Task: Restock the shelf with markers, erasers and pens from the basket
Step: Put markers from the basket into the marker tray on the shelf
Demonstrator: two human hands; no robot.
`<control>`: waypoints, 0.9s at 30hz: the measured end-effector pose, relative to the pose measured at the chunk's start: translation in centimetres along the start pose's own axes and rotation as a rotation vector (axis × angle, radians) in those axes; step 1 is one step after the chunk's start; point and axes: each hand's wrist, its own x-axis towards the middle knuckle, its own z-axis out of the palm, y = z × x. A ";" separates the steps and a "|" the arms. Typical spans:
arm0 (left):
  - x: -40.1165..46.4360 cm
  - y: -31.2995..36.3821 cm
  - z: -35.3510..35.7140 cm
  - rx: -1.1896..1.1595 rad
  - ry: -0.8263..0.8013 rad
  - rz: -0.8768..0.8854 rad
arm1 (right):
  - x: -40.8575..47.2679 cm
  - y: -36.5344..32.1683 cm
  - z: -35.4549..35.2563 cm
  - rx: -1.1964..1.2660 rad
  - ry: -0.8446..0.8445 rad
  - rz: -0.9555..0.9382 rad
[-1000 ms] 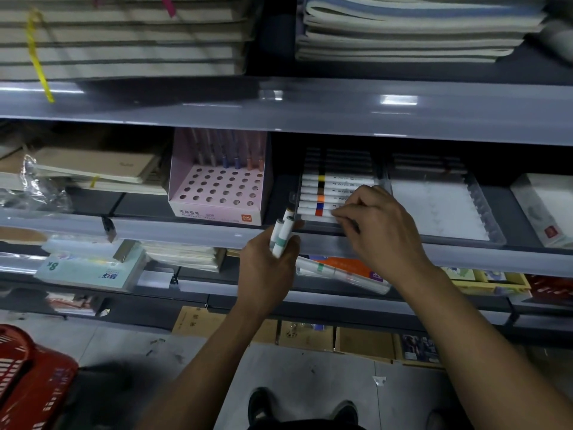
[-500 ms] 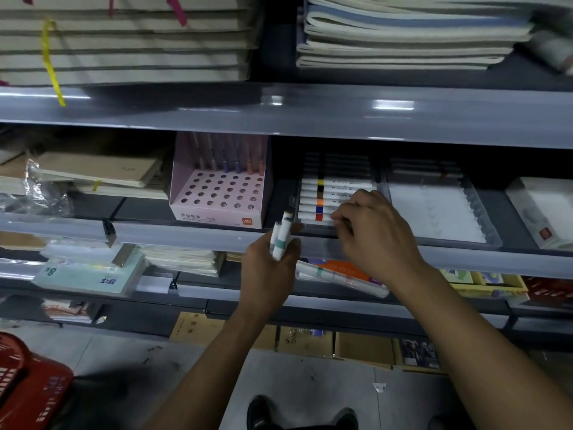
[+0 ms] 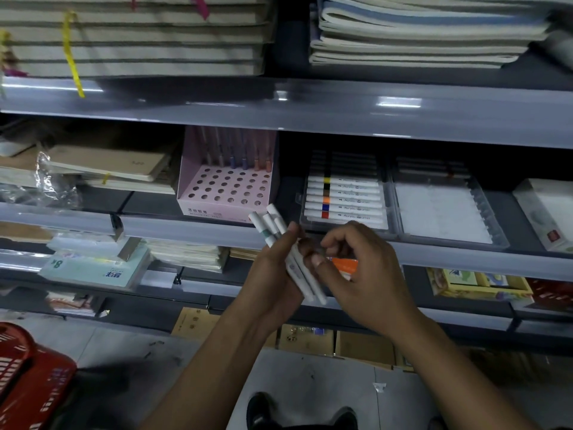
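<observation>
White plastic markers (image 3: 288, 256), small bundle, gripped in left hand (image 3: 273, 274) in front of the grey shelf edge (image 3: 465, 256). Right hand (image 3: 356, 268): fingers curled, thumb and fingertips pinching the bundle's lower part. Clear plastic tray (image 3: 344, 197) on shelf holds colour-banded markers. Red plastic basket (image 3: 28, 377) on floor, lower left.

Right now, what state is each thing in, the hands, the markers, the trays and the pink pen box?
Left hand: grips a bunch of white markers.
Right hand: fingers curled at the bunch.
Marker tray: partly filled, front strip bare.
Clear tray beside it: mostly bare.
Pink pen box: most holes unfilled.
Red basket: on the floor.
</observation>
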 end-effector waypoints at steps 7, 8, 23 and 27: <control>-0.6 0.3 0.3 -0.070 0.034 0.036 | -1.1 0.1 -0.2 -0.012 -0.160 -0.011; -0.6 0.4 0.3 -0.069 0.056 0.045 | -1.3 0.2 -0.2 -0.021 -0.183 -0.002; 0.0 -0.3 -0.2 0.443 0.301 0.297 | 0.0 0.6 -0.1 0.030 -0.073 0.167; 0.1 0.0 0.4 0.386 0.283 0.302 | 0.4 1.2 -0.2 0.140 -0.012 0.202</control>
